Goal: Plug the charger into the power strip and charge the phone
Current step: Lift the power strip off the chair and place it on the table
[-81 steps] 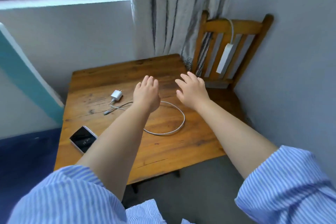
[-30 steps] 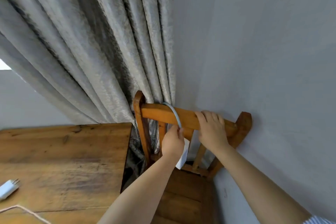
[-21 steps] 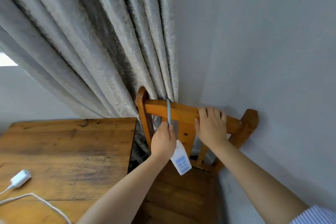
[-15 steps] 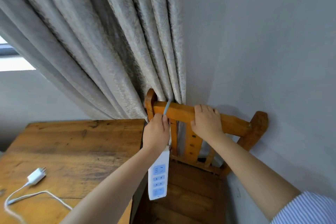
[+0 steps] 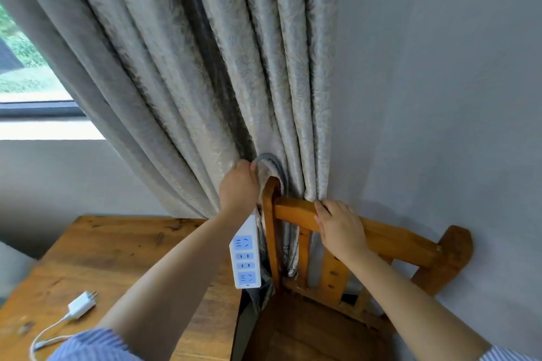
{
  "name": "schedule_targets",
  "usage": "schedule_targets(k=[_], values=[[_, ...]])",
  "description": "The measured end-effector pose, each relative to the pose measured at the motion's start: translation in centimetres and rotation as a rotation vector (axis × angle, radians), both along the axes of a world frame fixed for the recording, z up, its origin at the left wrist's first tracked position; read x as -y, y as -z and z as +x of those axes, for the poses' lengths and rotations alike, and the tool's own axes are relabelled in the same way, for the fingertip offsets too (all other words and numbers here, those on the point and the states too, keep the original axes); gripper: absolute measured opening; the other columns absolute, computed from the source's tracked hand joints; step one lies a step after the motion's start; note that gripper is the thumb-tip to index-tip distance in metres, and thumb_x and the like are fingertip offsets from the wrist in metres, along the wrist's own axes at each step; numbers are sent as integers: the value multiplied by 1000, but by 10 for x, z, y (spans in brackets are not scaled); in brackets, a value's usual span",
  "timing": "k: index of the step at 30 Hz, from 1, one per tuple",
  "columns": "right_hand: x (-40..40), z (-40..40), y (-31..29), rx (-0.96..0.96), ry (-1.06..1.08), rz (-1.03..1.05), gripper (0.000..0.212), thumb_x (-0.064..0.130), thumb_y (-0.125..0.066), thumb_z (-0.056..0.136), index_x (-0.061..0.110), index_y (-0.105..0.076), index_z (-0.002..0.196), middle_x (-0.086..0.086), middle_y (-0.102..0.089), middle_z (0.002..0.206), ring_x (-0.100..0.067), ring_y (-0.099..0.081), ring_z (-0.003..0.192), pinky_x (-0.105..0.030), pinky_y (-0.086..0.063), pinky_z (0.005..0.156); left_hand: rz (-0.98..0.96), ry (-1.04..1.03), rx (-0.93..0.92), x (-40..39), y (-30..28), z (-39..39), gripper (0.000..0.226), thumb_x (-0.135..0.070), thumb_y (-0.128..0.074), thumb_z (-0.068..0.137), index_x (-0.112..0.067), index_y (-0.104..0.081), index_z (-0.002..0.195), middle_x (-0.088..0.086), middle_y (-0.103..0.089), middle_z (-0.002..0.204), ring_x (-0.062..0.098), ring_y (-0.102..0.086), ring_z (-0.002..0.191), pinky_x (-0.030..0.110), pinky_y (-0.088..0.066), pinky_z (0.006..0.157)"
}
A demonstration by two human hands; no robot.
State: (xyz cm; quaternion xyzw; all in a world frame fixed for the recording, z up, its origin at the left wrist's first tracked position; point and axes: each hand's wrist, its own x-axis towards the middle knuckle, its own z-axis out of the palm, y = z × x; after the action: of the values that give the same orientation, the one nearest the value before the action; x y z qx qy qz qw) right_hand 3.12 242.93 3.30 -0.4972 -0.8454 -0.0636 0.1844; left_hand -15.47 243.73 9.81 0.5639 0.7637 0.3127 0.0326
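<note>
My left hand (image 5: pixel 238 189) is closed around the grey cord (image 5: pixel 268 159) of the white power strip (image 5: pixel 245 261), holding it up above the chair's left post. The strip hangs below my wrist with its blue sockets facing me. My right hand (image 5: pixel 340 227) grips the top rail of the wooden chair (image 5: pixel 396 239). The white charger (image 5: pixel 81 305) lies on the wooden table (image 5: pixel 117 255) at the lower left, prongs up and right, its white cable (image 5: pixel 47 334) trailing toward the bottom edge. The phone is out of view.
A grey patterned curtain (image 5: pixel 205 67) hangs behind the chair and brushes its left post. A grey wall (image 5: pixel 440 97) stands close to the right of the chair. A window (image 5: pixel 23 73) shows at the far left.
My left hand has lifted the cord up over the chair's left post, and the strip has swung left, clear of the backrest. My right hand stays on the rail.
</note>
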Motion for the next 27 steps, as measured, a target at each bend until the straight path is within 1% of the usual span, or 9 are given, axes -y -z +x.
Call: schedule_targets(k=[5, 10, 13, 16, 21, 22, 24, 25, 27], values=[[-3, 1, 5, -10, -15, 41, 43, 12, -87, 52, 6, -70, 90, -6, -73, 74, -21, -69, 64, -25, -56, 51, -142, -65, -31, -15, 10, -23, 33, -23, -28, 100, -2, -52, 106, 22, -63, 105, 37, -59, 95, 37, -39, 68], [-7, -1, 3, -27, -1, 67, 45, 6, -88, 47, 4, -70, 89, -8, -73, 74, -23, -69, 63, -26, -56, 55, -240, 44, -47, 11, 35, -44, 31, -27, -29, 100, -9, -41, 77, 24, -63, 92, 34, -56, 76, 32, -32, 59], [-2, -6, 4, -24, 31, 47, 45, -5, -84, 45, -2, -68, 88, -14, -73, 76, -29, -69, 66, -32, -57, 58, -256, 53, -51, 26, 36, -55, 30, -26, -30, 100, -10, -38, 75, 23, -61, 84, 35, -56, 74, 31, -32, 57], [5, -16, 4, -55, 36, 17, 41, -16, -75, 47, -6, -66, 86, -21, -71, 80, -36, -67, 71, -41, -57, 63, -249, 97, -56, 40, 31, -67, 28, -22, -32, 99, -9, -40, 76, 22, -59, 80, 38, -58, 77, 31, -32, 57], [32, -62, 4, -68, -127, 61, 30, -13, -75, 53, -5, -68, 81, -20, -71, 76, -35, -68, 72, -41, -56, 66, -302, 141, -73, 75, 27, -94, 26, -18, -35, 98, -2, -55, 90, 10, -52, 76, 28, -49, 71, 31, -32, 61], [34, -70, 3, -99, -156, 27, 30, -11, -72, 59, -6, -66, 88, -22, -71, 83, -36, -68, 78, -42, -56, 70, -315, 159, -67, 80, 28, -96, 26, -18, -36, 98, -2, -56, 93, 8, -51, 77, 26, -47, 70, 31, -33, 62], [41, -99, 5, -158, -220, -147, 33, -2, -57, 81, -5, -54, 114, -25, -62, 114, -38, -58, 107, -45, -49, 90, -324, 208, -45, 99, 29, -111, 25, -17, -39, 98, -1, -57, 93, 6, -50, 77, 23, -45, 71, 29, -32, 63], [44, -113, 6, -168, -241, -300, 38, 5, -46, 90, -1, -42, 127, -21, -51, 132, -35, -46, 123, -43, -40, 101, -324, 234, -33, 109, 29, -120, 25, -16, -41, 97, 0, -58, 92, 6, -50, 77, 23, -45, 71, 28, -32, 64], [49, -134, 7, -153, -269, -634, 45, 16, -34, 96, 10, -21, 139, -11, -32, 147, -27, -27, 135, -38, -27, 109, -312, 303, -25, 126, 29, -134, 25, -15, -44, 96, 4, -58, 88, 9, -51, 75, 26, -49, 72, 30, -34, 64]])
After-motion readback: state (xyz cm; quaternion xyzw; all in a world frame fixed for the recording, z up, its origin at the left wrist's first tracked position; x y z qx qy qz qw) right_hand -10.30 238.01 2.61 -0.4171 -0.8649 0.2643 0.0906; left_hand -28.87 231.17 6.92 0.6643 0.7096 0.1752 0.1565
